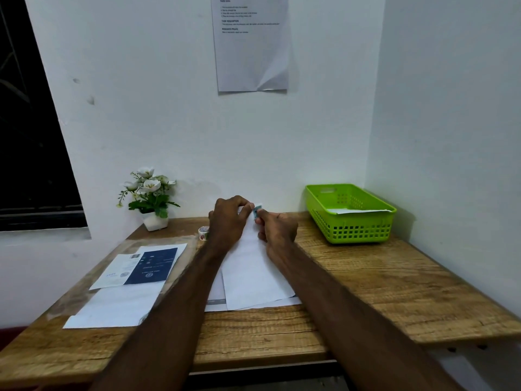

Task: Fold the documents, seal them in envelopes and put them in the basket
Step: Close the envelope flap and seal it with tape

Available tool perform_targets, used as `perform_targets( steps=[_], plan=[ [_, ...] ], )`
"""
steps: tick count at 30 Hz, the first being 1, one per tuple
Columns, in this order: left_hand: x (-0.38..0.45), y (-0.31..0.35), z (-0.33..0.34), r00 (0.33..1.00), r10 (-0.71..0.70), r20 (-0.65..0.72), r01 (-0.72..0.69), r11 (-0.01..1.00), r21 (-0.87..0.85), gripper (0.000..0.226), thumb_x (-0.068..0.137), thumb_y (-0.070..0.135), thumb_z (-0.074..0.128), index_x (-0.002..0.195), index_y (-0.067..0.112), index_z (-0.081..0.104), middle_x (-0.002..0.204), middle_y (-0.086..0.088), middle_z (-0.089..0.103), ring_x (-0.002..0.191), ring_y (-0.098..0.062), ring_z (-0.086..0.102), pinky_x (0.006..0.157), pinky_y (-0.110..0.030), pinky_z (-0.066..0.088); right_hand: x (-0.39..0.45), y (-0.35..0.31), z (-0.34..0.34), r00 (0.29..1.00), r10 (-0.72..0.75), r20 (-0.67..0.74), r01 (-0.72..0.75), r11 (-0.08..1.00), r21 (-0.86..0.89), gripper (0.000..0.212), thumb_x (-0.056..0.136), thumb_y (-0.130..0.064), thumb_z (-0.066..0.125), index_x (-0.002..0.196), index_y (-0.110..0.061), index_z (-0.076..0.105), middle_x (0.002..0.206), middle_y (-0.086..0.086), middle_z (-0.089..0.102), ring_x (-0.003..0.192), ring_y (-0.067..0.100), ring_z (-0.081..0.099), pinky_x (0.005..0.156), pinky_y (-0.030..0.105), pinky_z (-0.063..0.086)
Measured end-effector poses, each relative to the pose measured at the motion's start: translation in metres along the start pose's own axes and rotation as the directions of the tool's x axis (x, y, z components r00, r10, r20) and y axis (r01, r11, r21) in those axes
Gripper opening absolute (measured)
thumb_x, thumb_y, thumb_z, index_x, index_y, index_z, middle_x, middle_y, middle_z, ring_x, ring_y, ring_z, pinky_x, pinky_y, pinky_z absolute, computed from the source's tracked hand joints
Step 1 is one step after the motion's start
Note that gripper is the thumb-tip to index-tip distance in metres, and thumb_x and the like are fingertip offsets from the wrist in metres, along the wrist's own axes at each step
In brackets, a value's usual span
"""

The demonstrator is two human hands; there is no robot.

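Observation:
A white envelope (253, 275) lies lengthwise in the middle of the wooden table (394, 286), on top of another sheet (215, 294). My left hand (228, 221) presses down on its far end. My right hand (277, 231) pinches a small blue-green sticker (257, 210) at that same far end, right beside my left fingertips. At the back right stands a green plastic basket (352, 230) with a white envelope (358, 211) lying inside. A stack of white papers with a dark blue printed sheet (135, 273) rests at the left.
A small roll of patterned tape (203, 232) sits behind my left wrist. A white pot of artificial flowers (150, 198) stands at the back left against the wall. A printed notice (251, 43) hangs on the wall. A dark window (31, 136) is at the left.

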State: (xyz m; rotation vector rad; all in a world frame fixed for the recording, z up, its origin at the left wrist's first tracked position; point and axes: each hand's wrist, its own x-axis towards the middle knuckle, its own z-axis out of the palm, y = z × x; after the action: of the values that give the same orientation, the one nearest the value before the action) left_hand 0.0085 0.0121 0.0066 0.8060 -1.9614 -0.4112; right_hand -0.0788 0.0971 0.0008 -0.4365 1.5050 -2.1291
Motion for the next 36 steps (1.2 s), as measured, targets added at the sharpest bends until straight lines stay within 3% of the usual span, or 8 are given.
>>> perform_targets(
  steps=[9,15,23,29,33,36],
  plan=[
    [-0.0009,0.0009,-0.0017,0.999,0.001,0.055,0.000,1.000,-0.030,0.030,0.091,0.050,0.049,0.087,0.028,0.070,0.092,0.009,0.073,0.101,-0.025,0.065,0.091,-0.051,0.051,0.0009,0.0024,-0.0010,0.999,-0.020,-0.032,0.019,1.000,-0.022,0.031,0.075,-0.024,0.087,0.054,-0.013,0.067,0.059,0.002,0.072,0.041,0.013,0.047,0.052,0.030,0.044],
    [-0.0018,0.0027,-0.0023,0.997,0.032,0.072,-0.031,0.999,-0.015,0.028,0.086,0.055,0.064,0.088,0.030,0.075,0.090,0.019,0.074,0.094,-0.008,0.068,0.089,-0.041,0.054,-0.0007,0.0035,-0.0011,0.999,-0.021,-0.043,0.018,0.997,-0.070,0.037,0.063,-0.031,0.088,0.041,-0.015,0.063,0.056,0.004,0.070,0.050,0.017,0.054,0.055,0.035,0.047],
    [-0.0014,-0.0001,-0.0034,0.998,0.031,0.060,-0.029,0.999,-0.030,0.026,0.082,0.052,0.063,0.086,0.029,0.076,0.087,0.017,0.074,0.088,-0.009,0.069,0.087,-0.044,0.055,-0.0015,0.0004,-0.0037,0.999,-0.019,-0.035,0.016,0.997,-0.073,0.034,0.071,-0.021,0.087,0.051,-0.014,0.061,0.048,-0.006,0.063,0.045,0.015,0.050,0.051,0.032,0.048],
    [-0.0001,-0.0030,-0.0033,0.999,0.039,0.031,-0.038,0.999,-0.014,0.016,0.090,0.041,0.063,0.086,0.030,0.074,0.089,0.017,0.073,0.095,-0.012,0.068,0.093,-0.049,0.051,-0.0022,0.0004,-0.0040,1.000,-0.011,0.007,0.012,0.995,-0.100,0.024,0.075,-0.023,0.087,0.065,-0.010,0.070,0.061,0.002,0.072,0.053,0.016,0.058,0.056,0.037,0.057],
    [0.0011,-0.0029,-0.0039,0.998,0.041,0.038,-0.041,0.999,-0.002,0.019,0.090,0.043,0.059,0.087,0.031,0.074,0.092,0.017,0.073,0.097,-0.013,0.067,0.094,-0.051,0.050,-0.0016,0.0000,-0.0037,0.999,-0.045,0.012,0.047,0.979,-0.197,0.033,0.069,-0.039,0.087,0.060,-0.013,0.069,0.061,0.000,0.073,0.052,0.017,0.065,0.062,0.047,0.063],
    [0.0032,-0.0044,-0.0056,0.999,0.024,0.031,-0.023,1.000,-0.020,0.020,0.088,0.050,0.056,0.084,0.036,0.070,0.091,0.020,0.072,0.101,-0.014,0.066,0.094,-0.051,0.050,-0.0018,0.0004,-0.0025,0.993,-0.117,0.000,0.111,0.946,-0.304,0.041,0.060,-0.056,0.085,0.062,-0.019,0.068,0.067,-0.003,0.074,0.067,0.023,0.073,0.065,0.048,0.064]
  ],
)
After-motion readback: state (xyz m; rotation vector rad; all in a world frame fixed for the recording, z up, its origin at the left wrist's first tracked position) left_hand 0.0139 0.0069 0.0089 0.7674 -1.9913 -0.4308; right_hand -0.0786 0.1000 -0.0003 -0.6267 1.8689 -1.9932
